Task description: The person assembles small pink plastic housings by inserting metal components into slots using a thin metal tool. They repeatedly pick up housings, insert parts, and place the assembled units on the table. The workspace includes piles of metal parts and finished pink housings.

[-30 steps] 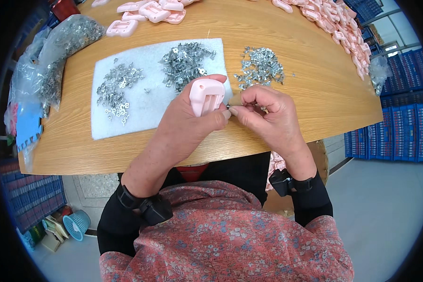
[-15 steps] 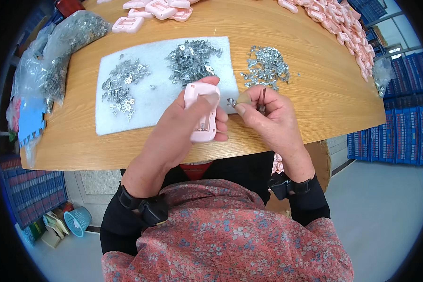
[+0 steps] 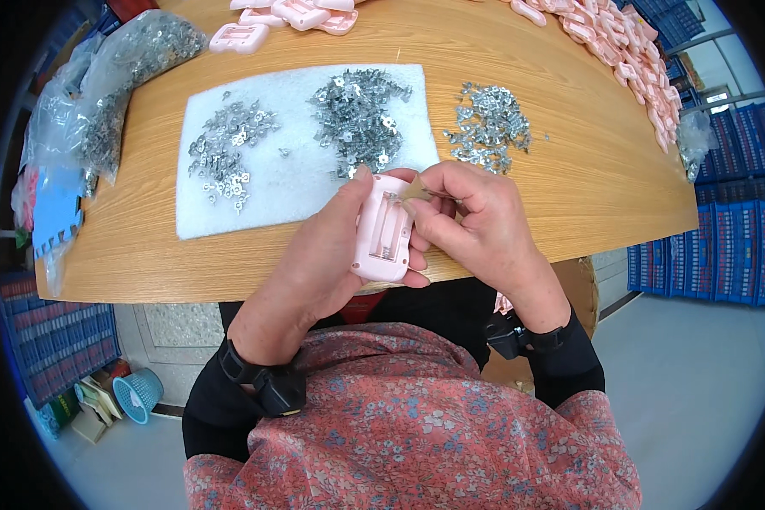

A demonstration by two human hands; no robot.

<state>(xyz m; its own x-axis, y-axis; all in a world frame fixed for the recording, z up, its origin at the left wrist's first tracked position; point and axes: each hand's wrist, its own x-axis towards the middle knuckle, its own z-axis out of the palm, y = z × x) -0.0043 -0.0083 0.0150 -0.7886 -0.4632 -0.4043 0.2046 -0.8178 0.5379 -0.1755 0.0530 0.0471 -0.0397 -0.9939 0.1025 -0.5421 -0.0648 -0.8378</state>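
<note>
Pink case (image 3: 387, 229): was held over the near part of the desk (image 3: 569, 204); it looked light, stiff and smooth, best taken by its long sides.
Left hand (image 3: 323, 238): its grip curled around those sides.
Right hand (image 3: 480, 212): its grip pressed together at the case's upper end, contents too hidden to tell.
Change: half a second earlier, this hand was apart from the case.
</note>
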